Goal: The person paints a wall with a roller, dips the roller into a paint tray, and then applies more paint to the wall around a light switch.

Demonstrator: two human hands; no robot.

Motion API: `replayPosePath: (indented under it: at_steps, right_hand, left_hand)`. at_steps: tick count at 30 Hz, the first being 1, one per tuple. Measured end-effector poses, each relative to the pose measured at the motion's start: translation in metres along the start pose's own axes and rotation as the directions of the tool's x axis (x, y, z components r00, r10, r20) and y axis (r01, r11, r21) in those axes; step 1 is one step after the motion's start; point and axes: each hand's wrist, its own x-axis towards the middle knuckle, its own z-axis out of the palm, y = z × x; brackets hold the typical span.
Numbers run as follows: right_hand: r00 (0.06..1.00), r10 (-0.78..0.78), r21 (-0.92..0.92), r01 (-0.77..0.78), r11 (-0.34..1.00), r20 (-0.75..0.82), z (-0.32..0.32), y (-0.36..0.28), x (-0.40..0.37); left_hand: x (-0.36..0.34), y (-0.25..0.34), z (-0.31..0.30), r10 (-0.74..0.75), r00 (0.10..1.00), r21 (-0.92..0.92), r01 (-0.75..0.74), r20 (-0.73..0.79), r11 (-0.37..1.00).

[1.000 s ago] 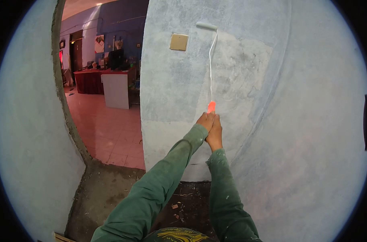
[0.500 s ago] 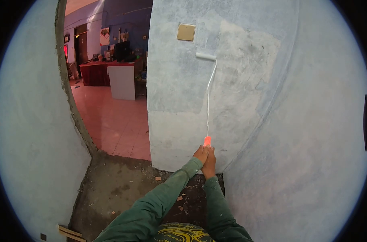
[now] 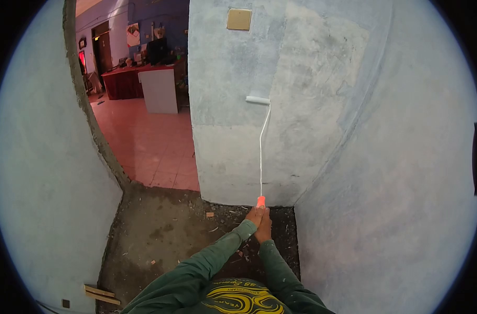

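Note:
Both hands are wrapped round the orange handle of a long paint roller [image 3: 261, 152], low in front of me. My left hand [image 3: 255, 215] sits on the grip, close against my right hand [image 3: 263, 228]. A thin white rod runs up from the handle to the white roller sleeve [image 3: 258, 100], which lies against the wall [image 3: 238, 162]. The wall is patchy, bluish-grey in its upper left and paler below and to the right. Fingers on the far side of the handle are hidden.
A square gold switch plate [image 3: 239, 19] is set high in the wall. To the left, a doorway opens on a pink tiled floor [image 3: 144, 141] and a red-covered desk [image 3: 124, 83]. Debris lies on the rough concrete floor [image 3: 160, 230]; wood strips [image 3: 102, 294] rest lower left.
The roller sleeve has moved down the wall and slightly left. Both hands have come down with the handle, and the camera view has tipped lower.

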Motion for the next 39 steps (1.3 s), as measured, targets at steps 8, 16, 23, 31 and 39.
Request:
replayPosePath:
  at_steps: [8,16,23,31,39]
  right_hand:
    - [0.992,0.123,0.002,-0.123,0.992,0.014,0.009,0.013,-0.033]
    - [0.979,0.194,0.112,-0.199,0.973,0.057,0.014,0.011,-0.043]
    - [0.995,0.104,0.058,-0.104,0.993,-0.006,0.025,0.013,-0.027]
    - [0.997,0.004,0.138,0.005,0.99,-0.071,0.01,-0.042,0.033]
    - [0.995,-0.041,0.141,0.053,0.989,-0.088,-0.005,-0.067,0.04]
  left_hand:
    - [-0.019,-0.06,0.008,0.033,0.985,-0.073,-0.02,0.169,0.997]
    - [-0.034,-0.07,0.009,-0.104,0.992,-0.066,0.109,0.073,0.992]
    - [-0.034,-0.014,-0.018,0.015,0.999,-0.058,-0.012,0.046,0.998]
    - [0.016,0.044,-0.04,0.034,0.999,-0.084,-0.033,0.002,0.996]
    - [0.009,0.08,-0.048,0.08,0.996,-0.074,-0.082,-0.027,0.994]
